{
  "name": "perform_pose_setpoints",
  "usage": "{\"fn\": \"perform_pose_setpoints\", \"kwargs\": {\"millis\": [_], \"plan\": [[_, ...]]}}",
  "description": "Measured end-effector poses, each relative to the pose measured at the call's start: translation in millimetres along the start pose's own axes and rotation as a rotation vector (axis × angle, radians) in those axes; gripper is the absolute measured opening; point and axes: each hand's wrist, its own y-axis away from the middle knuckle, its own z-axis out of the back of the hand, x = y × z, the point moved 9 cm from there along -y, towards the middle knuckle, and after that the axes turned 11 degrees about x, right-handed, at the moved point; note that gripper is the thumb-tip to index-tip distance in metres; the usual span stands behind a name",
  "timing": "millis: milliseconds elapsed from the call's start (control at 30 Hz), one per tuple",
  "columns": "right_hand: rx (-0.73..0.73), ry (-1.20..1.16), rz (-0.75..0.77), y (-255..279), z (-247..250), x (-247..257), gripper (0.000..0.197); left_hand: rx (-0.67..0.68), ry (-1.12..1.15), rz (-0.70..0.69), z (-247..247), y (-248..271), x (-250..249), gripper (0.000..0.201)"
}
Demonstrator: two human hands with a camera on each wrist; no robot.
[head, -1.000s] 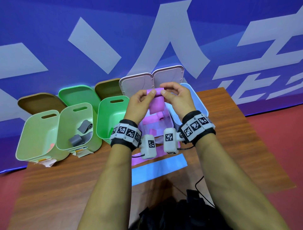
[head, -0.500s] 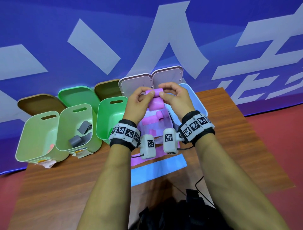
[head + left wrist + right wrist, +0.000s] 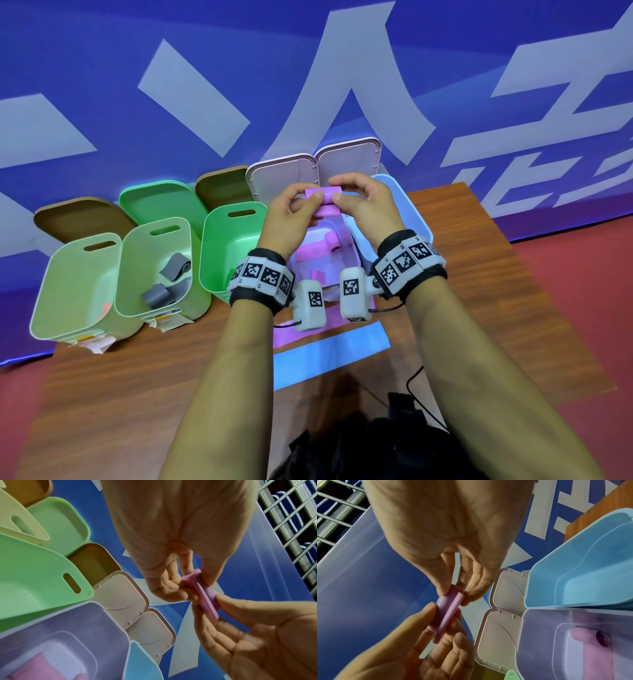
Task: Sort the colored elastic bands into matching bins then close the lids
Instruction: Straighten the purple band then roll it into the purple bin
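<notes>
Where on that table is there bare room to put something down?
Bare wood lies right of the blue bin, and near the front edge left of the blue band. The back row of bins, from the pale green bin rightward, is crowded.

We see a blue banner (image 3: 102, 85) with pale lettering behind the wooden surface (image 3: 496, 274), red floor (image 3: 589, 308) at its right edge, and a metal grille (image 3: 291, 513) above.

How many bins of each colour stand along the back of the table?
Green bins: 3
Lilac bin: 1
Blue bin: 1
Total: 5
</notes>
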Motion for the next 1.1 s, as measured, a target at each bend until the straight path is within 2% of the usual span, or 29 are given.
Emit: {"fn": "perform_pose_setpoints", "kwargs": {"millis": [167, 267, 367, 400, 500, 767, 900, 1100], "plan": [[-0.003, -0.023, -0.021, -3.2, -2.8, -5.6, 0.012, 0.037, 0.06, -0.015, -1.5, -0.5, 5.8, 0.018], [-0.003, 0.052, -0.019, -4.9, -0.9, -7.1, 0.015, 0.036, 0.081, 0.012, -1.0, 0.0, 12.7, 0.019], [-0.002, 0.078, -0.027, -5.2, -0.6, -7.3, 0.02, 0.022, 0.11, 0.088, -1.0, -1.0, 23.6, 0.01], [-0.001, 0.095, -0.033, -5.3, -0.9, -7.8, 0.021, 0.014, 0.089, 0.097, -0.8, -1.8, 26.2, 0.014], [0.024, 0.117, -0.044, -5.5, -3.4, -10.0, 0.023, -0.003, 0.026, 0.073, 1.6, -3.4, 29.6, 0.022], [0.04, -0.034, -0.114, -5.2, -7.4, -26.3, 0.018, -0.02, 0.017, 0.024, 7.9, -3.8, 29.6, 0.013], [0.057, -0.031, -0.15, -3.8, -10.5, -31.5, 0.023, -0.013, 0.022, 0.011, 8.1, -3.6, 31.6, 0.008], [0.047, -0.019, -0.147, -6.6, -9.3, -35.9, 0.028, 0.014, 0.014, 0.019, 6.5, -3.8, 38.9, 0.02]]}}
